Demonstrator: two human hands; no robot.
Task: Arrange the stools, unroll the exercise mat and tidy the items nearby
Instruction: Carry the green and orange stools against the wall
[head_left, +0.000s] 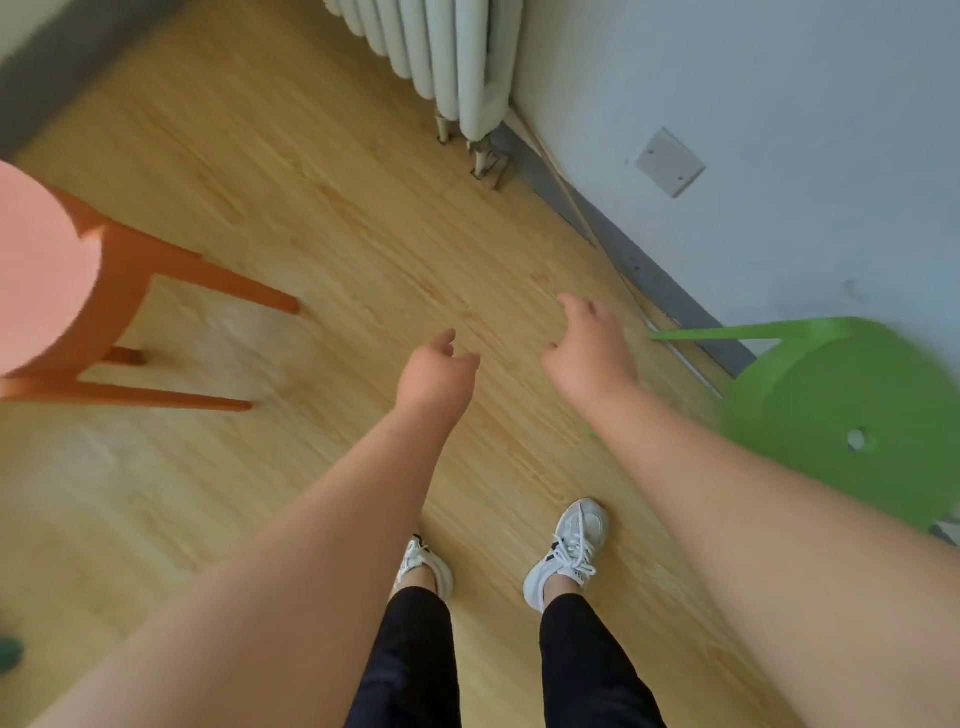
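An orange stool (47, 291) with a round seat stands at the left edge on the wooden floor (322, 218). A green stool (841, 415) with a hole in its seat stands at the right, close to the wall. My left hand (436, 374) and my right hand (587, 348) hang in the middle between the two stools, fingers loosely curled and holding nothing. Neither hand touches a stool. No exercise mat is in view.
A white radiator (447, 52) stands against the wall at the top. A grey skirting board (623, 249) runs along the pale wall with a blank socket plate (669, 162). My feet in white trainers (566, 556) stand below. A dark green object (9, 654) peeks in at the lower left.
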